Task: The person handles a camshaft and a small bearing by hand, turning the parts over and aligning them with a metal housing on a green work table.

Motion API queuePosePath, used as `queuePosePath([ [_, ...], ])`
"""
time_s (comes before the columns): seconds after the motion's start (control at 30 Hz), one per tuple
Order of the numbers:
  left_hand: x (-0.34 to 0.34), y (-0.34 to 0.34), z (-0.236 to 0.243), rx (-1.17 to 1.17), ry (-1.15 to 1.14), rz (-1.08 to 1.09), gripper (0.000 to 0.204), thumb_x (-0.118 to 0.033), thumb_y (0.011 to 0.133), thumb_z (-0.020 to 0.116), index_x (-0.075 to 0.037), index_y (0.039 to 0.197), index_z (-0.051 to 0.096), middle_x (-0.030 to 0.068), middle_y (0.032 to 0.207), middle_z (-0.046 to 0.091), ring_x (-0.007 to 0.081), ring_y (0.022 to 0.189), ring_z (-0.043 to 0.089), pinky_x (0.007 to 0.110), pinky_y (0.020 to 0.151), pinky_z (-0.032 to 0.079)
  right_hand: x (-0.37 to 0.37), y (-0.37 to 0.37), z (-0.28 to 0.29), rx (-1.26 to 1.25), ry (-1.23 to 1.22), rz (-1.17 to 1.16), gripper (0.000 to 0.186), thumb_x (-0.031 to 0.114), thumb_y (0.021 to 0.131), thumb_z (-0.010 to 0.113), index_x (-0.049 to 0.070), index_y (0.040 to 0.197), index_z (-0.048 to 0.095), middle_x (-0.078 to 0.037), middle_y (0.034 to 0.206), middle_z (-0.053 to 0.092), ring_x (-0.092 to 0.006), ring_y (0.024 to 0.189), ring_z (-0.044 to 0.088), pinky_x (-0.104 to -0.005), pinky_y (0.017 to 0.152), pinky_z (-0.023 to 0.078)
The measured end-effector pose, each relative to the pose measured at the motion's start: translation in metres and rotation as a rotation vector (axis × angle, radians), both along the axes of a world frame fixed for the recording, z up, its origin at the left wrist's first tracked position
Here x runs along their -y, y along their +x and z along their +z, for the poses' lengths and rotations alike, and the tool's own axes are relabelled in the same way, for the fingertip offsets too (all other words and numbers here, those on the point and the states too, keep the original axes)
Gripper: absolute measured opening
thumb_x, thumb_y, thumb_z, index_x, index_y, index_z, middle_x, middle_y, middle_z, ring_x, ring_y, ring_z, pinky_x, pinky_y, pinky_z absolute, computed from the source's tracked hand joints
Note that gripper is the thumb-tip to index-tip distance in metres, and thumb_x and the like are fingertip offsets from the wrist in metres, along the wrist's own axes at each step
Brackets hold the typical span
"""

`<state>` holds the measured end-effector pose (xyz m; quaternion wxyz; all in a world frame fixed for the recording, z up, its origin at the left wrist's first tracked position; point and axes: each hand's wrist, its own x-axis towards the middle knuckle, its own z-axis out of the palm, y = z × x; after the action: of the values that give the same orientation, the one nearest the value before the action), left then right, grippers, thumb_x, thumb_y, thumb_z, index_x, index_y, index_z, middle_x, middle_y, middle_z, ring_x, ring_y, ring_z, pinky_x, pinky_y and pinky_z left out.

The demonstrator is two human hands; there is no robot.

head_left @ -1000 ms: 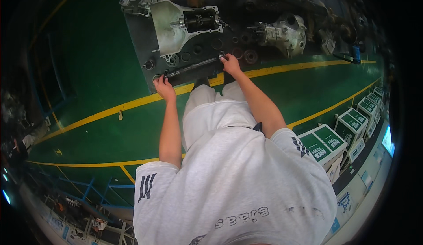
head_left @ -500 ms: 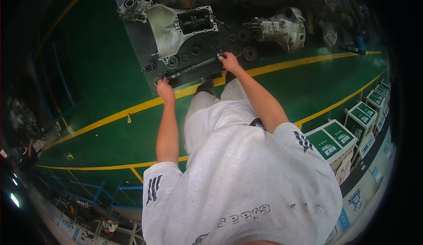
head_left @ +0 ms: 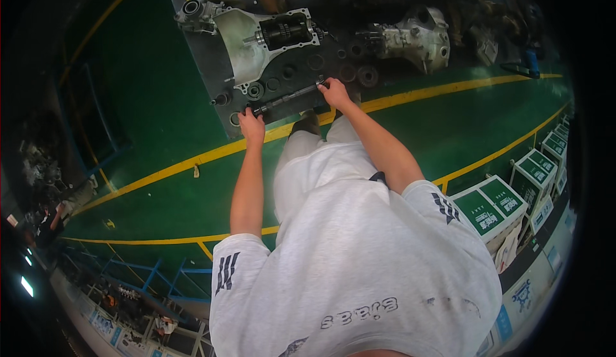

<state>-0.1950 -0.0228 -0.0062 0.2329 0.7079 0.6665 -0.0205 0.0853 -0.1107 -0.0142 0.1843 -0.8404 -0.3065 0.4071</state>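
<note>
A long dark metal shaft (head_left: 287, 97) lies on a dark mat (head_left: 212, 68) spread on the green floor. My left hand (head_left: 251, 124) grips its left end and my right hand (head_left: 335, 92) grips its right end. Just beyond the shaft sits an open grey gearbox housing (head_left: 256, 39) with gears showing inside. Several rings and bearings (head_left: 350, 73) lie on the mat between the two hands and the housing. My grey shirt and trousers fill the lower middle of the view.
A second grey casting (head_left: 410, 36) rests on the mat at the right. Yellow lines (head_left: 179, 164) cross the green floor. Green and white cartons (head_left: 491, 206) stand in a row at the right. Blue railings (head_left: 147, 273) run along the lower left.
Both hands stay on the shaft. The view has shifted, so the mat and the housing now sit slightly lower and nearer the middle.
</note>
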Motion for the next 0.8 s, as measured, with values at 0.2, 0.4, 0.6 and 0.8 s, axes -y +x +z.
queuePosePath([
  [0.2, 0.007, 0.009, -0.005, 0.011, -0.004, 0.093, 0.045, -0.014, 0.081, 0.075, -0.005, 0.123, 0.061, 0.0227, 0.124, 0.054, 0.0429, 0.110, 0.058, 0.049, 0.092, 0.049, 0.005, 0.015, -0.007, -0.163, 0.048, -0.162, 0.043, 0.034, 0.092, 0.066, 0.000, 0.117, 0.063, -0.022, 0.117, 0.065, -0.0395, 0.111, 0.061, -0.0430, 0.095, 0.048],
  [0.4, 0.018, 0.019, -0.007, 0.196, 0.091, 0.142, 0.044, -0.009, 0.082, 0.072, -0.002, 0.123, 0.059, 0.0227, 0.122, 0.053, 0.0434, 0.110, 0.057, 0.048, 0.093, 0.048, 0.019, 0.025, -0.001, 0.020, 0.115, -0.058, 0.040, 0.030, 0.093, 0.064, -0.003, 0.117, 0.061, -0.021, 0.117, 0.064, -0.0388, 0.111, 0.060, -0.0420, 0.095, 0.047],
  [0.6, 0.029, 0.029, -0.001, 0.223, 0.182, 0.176, 0.047, -0.004, 0.082, 0.067, -0.003, 0.127, 0.054, 0.0224, 0.140, 0.041, 0.0422, 0.123, 0.049, 0.047, 0.100, 0.045, 0.028, 0.020, 0.001, 0.085, 0.274, -0.130, 0.033, 0.021, 0.090, 0.068, -0.003, 0.112, 0.062, -0.021, 0.118, 0.060, -0.0404, 0.111, 0.058, -0.0433, 0.097, 0.046],
  [0.8, 0.027, 0.026, 0.012, 0.083, 0.113, 0.004, 0.050, -0.004, 0.082, 0.064, -0.001, 0.131, 0.053, 0.0157, 0.152, 0.032, 0.0414, 0.124, 0.047, 0.046, 0.100, 0.047, 0.023, 0.008, 0.009, 0.313, 0.270, 0.000, 0.033, 0.014, 0.084, 0.072, 0.001, 0.113, 0.060, -0.016, 0.131, 0.050, -0.0388, 0.119, 0.050, -0.0441, 0.095, 0.047],
])
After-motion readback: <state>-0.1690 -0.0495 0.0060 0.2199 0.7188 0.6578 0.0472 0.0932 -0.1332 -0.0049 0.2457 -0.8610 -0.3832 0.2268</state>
